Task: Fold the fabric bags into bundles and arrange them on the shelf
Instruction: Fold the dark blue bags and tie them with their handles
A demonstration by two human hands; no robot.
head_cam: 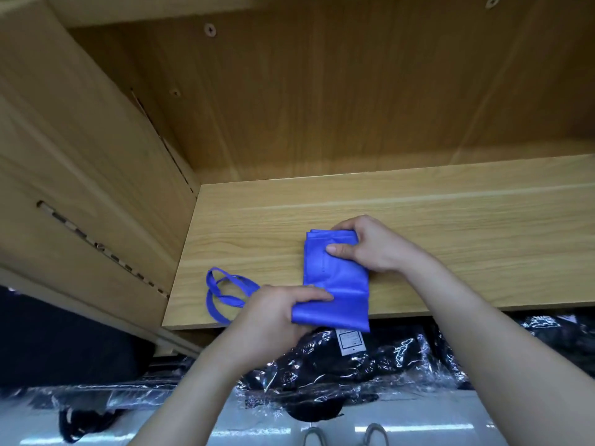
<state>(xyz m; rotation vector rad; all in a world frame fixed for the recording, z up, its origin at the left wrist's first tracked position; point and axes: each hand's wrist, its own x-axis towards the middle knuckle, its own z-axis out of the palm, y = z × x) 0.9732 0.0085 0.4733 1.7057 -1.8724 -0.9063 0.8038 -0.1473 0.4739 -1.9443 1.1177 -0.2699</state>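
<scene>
Blue fabric bag (338, 278), folded into a narrow strip, lies on the wooden shelf (450, 226) near its front edge, near end hanging over that edge. Left hand (273, 317) holds the near end, thumb on top, fingers curled under: grip closed on the bag. Right hand (370, 246) pinches the far end, thumb pressed on top, fingers wrapped over the far fold: grip closed on the bag too. Bag handles (239, 277) loop loose on the shelf, just left of the left hand. Below the shelf: black goods (322, 371) in clear plastic wrap, a white label (351, 341) among them.
</scene>
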